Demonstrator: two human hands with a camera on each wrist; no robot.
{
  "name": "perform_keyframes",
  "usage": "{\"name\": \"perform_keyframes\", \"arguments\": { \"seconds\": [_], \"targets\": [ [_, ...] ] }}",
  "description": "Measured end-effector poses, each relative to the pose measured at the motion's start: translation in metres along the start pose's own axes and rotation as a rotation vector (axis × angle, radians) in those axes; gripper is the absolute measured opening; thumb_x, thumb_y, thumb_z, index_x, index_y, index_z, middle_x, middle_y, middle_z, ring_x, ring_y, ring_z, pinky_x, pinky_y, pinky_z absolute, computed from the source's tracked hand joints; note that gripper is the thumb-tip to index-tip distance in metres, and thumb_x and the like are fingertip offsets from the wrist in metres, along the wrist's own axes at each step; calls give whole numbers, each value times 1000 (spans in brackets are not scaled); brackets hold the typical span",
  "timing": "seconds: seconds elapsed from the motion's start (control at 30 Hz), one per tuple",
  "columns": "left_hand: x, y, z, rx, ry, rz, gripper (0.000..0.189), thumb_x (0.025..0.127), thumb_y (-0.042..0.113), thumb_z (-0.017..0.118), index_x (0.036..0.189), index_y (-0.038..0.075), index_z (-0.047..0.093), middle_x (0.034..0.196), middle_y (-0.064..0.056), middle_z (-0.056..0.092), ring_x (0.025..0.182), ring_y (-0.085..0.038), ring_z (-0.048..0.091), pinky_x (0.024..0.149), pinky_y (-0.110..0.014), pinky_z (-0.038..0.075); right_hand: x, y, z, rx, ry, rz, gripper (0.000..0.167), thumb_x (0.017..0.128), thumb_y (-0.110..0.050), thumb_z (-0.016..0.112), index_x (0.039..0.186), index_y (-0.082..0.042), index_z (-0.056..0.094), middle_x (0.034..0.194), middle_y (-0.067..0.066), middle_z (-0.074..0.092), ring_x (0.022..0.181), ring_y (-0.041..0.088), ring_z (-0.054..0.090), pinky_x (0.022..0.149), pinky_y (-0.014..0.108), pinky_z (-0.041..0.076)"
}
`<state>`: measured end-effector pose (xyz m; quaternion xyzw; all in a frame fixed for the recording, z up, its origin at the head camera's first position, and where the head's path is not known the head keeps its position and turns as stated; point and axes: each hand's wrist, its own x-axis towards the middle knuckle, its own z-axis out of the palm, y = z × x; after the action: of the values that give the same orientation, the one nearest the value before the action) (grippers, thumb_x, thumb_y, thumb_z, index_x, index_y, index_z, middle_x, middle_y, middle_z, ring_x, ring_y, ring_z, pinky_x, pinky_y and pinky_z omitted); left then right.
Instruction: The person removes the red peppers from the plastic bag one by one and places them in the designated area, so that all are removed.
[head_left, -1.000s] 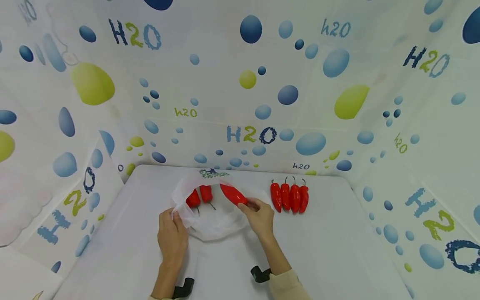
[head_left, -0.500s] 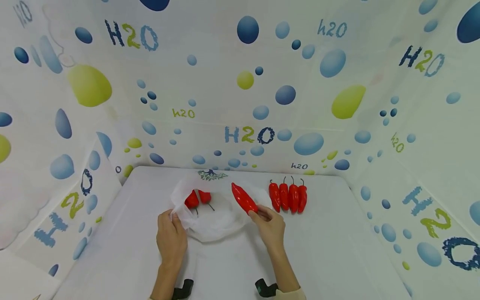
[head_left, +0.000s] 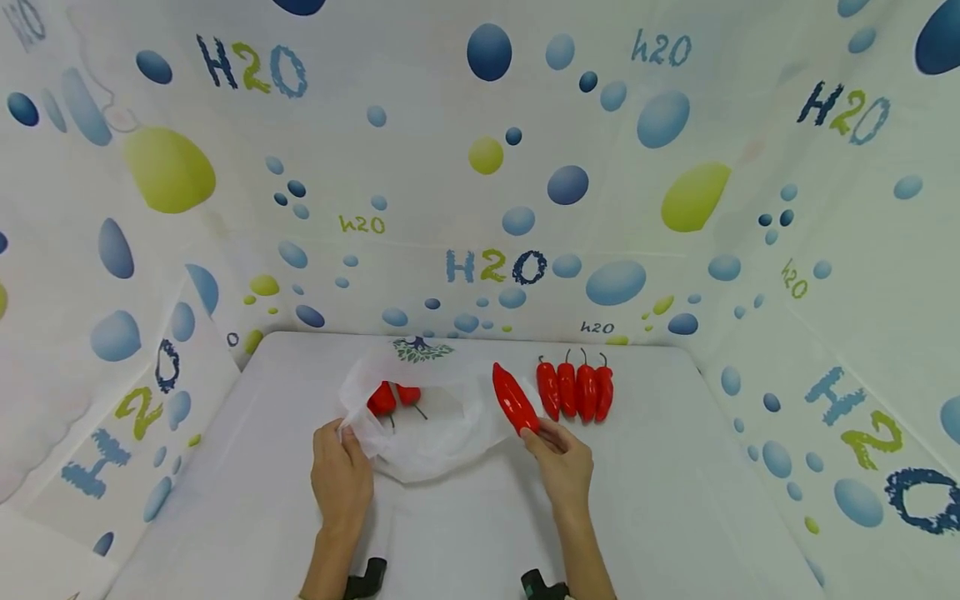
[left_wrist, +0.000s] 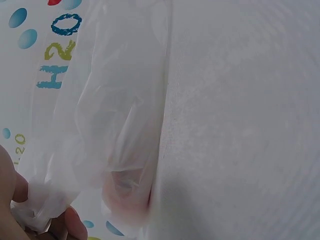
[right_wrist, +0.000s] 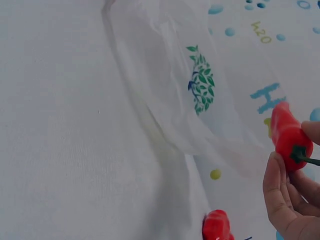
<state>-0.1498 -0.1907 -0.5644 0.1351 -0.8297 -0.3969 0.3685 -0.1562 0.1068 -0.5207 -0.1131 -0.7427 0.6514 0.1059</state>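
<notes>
My left hand [head_left: 342, 475] pinches the near left rim of a white translucent plastic bag [head_left: 431, 454], which lies with its mouth open. In the left wrist view, fingers [left_wrist: 75, 223] grip the crumpled film. Inside the bag two red peppers [head_left: 381, 401] show their green stems; whatever else it holds is hidden. My right hand [head_left: 562, 467] holds a red chili pepper [head_left: 514, 398] by its stem end, just right of the bag's mouth and above the table. The right wrist view shows the green cap of this held pepper [right_wrist: 287, 140] between thumb and fingers.
Several red chili peppers [head_left: 567, 390] lie side by side at the back right of the white table [head_left: 660, 500], stems pointing away. A green tree print [head_left: 422, 349] lies behind the bag. Patterned curtains [head_left: 420, 167] enclose the table's back and sides.
My right hand has drawn the chili pepper out of the bag's mouth and moved it right, toward the row of peppers. My left hand keeps its grip on the bag's rim.
</notes>
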Motion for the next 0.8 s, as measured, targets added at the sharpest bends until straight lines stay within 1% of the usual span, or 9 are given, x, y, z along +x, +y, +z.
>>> {"name": "perform_keyframes", "arguments": {
  "seconds": [0.13,0.3,0.43,0.57,0.8],
  "targets": [
    [0,-1,0,-5,9,6,25,109,11,47,122,-8,56,112,-27,57,90,-49,62,74,-59,50,-2,5,-8,24,18,29,44,92,-32,82,128,-8,73,115,12,75,98,22,75,82,26,59],
    [0,-3,1,-11,-5,-9,26,110,13,47,124,-8,55,114,-26,57,92,-48,62,76,-58,49,-4,12,-17,40,52,72,45,93,-32,81,128,-5,72,115,14,75,95,22,76,81,23,58],
    [-1,-4,2,-10,-6,-8,27,110,13,46,124,-7,55,114,-26,57,93,-48,62,76,-58,49,-5,17,-24,33,75,105,47,93,-34,81,128,-4,70,115,15,74,96,24,75,80,21,57],
    [-1,-4,2,-11,-1,1,27,110,13,46,124,-8,55,113,-26,57,93,-49,62,76,-59,49,-3,22,-31,32,91,132,46,93,-32,81,128,-4,69,115,15,74,98,27,75,80,23,57],
    [-1,-1,1,-14,-2,1,27,110,14,46,123,-8,55,114,-27,58,95,-49,61,77,-59,48,-4,34,-36,5,112,176,52,91,-34,83,128,0,68,114,17,75,96,24,76,75,21,57]
  ]
}}
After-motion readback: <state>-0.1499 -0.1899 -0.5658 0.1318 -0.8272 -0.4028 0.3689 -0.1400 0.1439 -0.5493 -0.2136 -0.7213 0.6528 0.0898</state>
